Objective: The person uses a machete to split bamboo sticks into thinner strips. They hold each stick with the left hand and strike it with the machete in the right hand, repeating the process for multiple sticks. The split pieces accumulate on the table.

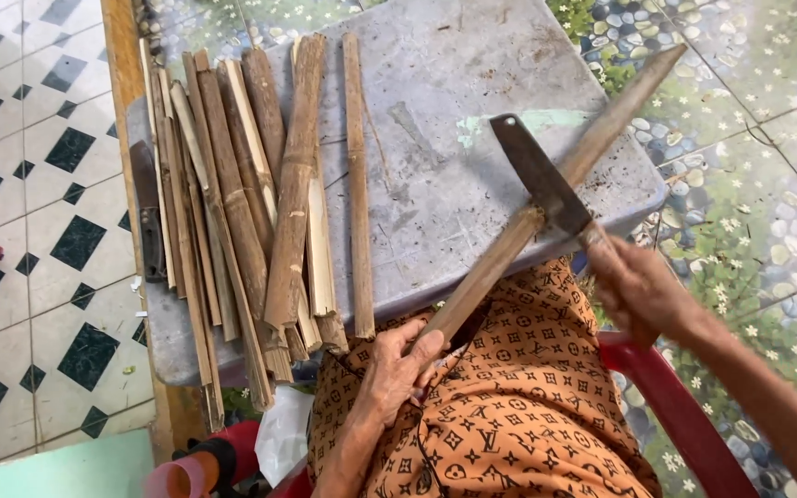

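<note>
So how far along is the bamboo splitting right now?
Done: a pile of split bamboo strips lies on the grey board. In hand: the left hand steadies one bamboo stick near its lower end, and the right hand holds a cleaver whose blade crosses it mid-length. Left: this stick looks whole; no other uncut sticks show.

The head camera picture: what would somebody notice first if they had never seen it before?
First, the cleaver near the middle right, its dark blade set against a long bamboo stick; the right hand holds its handle. The left hand holds the stick's near end, low in the middle. To the left, a pile of split bamboo strips lies on a worn grey board.
</note>
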